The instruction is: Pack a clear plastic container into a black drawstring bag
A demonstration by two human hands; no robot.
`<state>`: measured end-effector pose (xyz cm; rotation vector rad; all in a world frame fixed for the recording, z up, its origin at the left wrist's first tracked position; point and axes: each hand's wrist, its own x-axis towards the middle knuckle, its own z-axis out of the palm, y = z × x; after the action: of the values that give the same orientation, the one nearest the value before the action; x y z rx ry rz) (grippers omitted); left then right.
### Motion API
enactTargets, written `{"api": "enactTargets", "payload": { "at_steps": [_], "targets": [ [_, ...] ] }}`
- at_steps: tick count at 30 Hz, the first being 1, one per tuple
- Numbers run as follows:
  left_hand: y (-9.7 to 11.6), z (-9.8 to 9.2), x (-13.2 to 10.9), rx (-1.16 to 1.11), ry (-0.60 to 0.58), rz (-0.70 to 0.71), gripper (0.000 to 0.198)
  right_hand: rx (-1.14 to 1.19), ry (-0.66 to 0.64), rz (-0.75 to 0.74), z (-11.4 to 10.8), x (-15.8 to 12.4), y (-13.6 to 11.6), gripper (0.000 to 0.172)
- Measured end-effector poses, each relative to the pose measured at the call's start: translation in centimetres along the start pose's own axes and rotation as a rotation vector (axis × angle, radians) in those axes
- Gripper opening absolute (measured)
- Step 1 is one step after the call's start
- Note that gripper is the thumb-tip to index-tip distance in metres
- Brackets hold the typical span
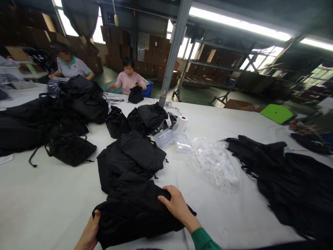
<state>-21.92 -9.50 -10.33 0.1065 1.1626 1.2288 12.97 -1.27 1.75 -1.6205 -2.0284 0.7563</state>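
A black cloth bag lies across the front of the white table, between my two hands. My left hand grips its left end, the thumb on top and the other fingers hidden behind the fabric. At the bag's right side my right hand holds the cloth, thumb and forefinger showing on top and the rest out of sight. Just beyond it rests a pile of similar black drawstring bags, touching the one I hold.
Two clear plastic boxes, a white label roll and clear plastic bags lie mid-table. Black fabric spreads on the right; more black bags heap on the left. A metal post rises beyond. Two co-workers work across the table.
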Motion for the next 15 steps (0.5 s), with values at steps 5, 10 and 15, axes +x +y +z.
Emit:
{"api": "enactTargets", "payload": {
  "at_steps": [5, 10, 15],
  "targets": [
    [0.0, 0.1, 0.3, -0.033, 0.048, 0.058, 0.101, 0.040, 0.302, -0.262, 0.3, -0.1, -1.0, 0.013],
    [-0.1, 0.6, 1.7, -0.115, 0.089, 0.096, 0.094, -0.036, 0.485, -0.447, -1.6, 0.5, -4.1, 0.018],
    [0.2, 1.1, 2.6, -0.156, 0.068, 0.057, 0.082, -0.213, 0.258, -0.335, -0.9, 0.6, -4.9, 0.042]
  ]
}}
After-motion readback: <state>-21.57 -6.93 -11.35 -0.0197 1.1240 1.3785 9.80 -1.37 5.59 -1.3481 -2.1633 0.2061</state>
